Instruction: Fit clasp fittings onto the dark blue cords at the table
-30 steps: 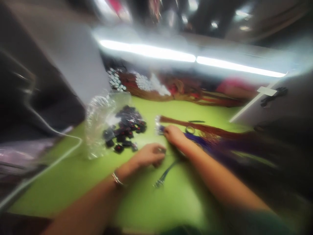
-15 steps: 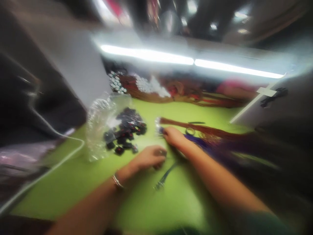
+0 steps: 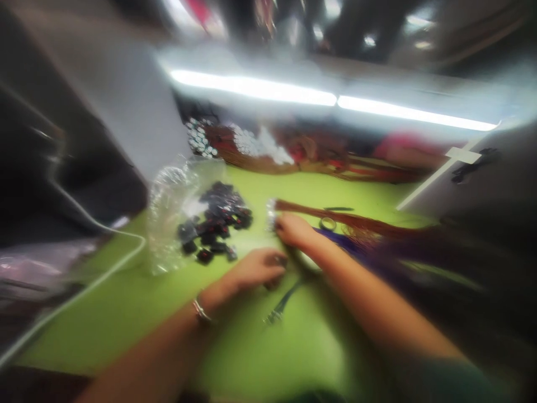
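Note:
My left hand (image 3: pixel 263 268) is closed above the green table, its fingers curled round a small dark piece (image 3: pixel 279 259). Beyond it, my right hand (image 3: pixel 293 229) reaches in with its fingers pinched at the ends of the wires; what lies between the fingertips is hidden. Close to those fingertips are whitish wire ends (image 3: pixel 271 214), from which a bundle of brown wires (image 3: pixel 310 209) runs right. Dark purple-blue wires (image 3: pixel 342 239) pass beside my right wrist. A short dark bunch of wires (image 3: pixel 287 298) with metallic ends lies below my hands.
Several black connectors (image 3: pixel 218 221) are heaped beside a clear plastic bag (image 3: pixel 165 224) on the green table (image 3: pixel 268 364). A roll of tape (image 3: pixel 327 224) sits past my right wrist. More wire bundles (image 3: pixel 335 168) line the back. A white cable (image 3: pixel 113 260) crosses the left side.
My right hand has shifted very slightly up and left at the wire ends, and the bluish bit at its fingertips no longer shows. My left hand has hardly moved.

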A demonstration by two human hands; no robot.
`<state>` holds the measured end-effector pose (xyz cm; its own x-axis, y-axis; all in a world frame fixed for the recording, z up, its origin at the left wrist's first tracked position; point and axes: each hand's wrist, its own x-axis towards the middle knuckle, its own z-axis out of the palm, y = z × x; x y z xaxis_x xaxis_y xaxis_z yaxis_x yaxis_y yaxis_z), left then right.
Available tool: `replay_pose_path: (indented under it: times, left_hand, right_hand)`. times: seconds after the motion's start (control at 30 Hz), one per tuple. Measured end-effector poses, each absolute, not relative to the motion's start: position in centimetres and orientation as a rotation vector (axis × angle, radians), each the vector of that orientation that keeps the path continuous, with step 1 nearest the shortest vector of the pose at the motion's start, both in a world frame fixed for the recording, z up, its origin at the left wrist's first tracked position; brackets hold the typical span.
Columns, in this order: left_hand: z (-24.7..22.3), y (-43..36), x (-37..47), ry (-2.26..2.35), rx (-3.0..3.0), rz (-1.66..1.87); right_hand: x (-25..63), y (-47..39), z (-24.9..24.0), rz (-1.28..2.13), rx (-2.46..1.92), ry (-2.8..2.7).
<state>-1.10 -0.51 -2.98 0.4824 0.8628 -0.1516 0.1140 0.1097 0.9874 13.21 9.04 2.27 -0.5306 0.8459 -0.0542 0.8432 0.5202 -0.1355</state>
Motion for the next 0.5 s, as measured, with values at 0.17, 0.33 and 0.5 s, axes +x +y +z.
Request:
replay_pose_path:
  times: [0.17, 0.33, 0.5]
  left_hand:
    - [-2.9, -0.6, -1.1, 0.952, 1.345, 0.691]
    - [-2.3, -0.5, -1.2, 0.945, 1.291, 0.711]
    - [-1.7, -0.5, -0.9, 0.945, 1.14, 0.877]
  right_hand:
    - [12.9, 9.4, 2.2, 0.335, -1.484, -2.638]
    - [13.8, 10.1, 1.7, 0.595, -1.434, -2.371]
    - [15.1, 9.1, 2.6, 0.61, -1.423, -2.076]
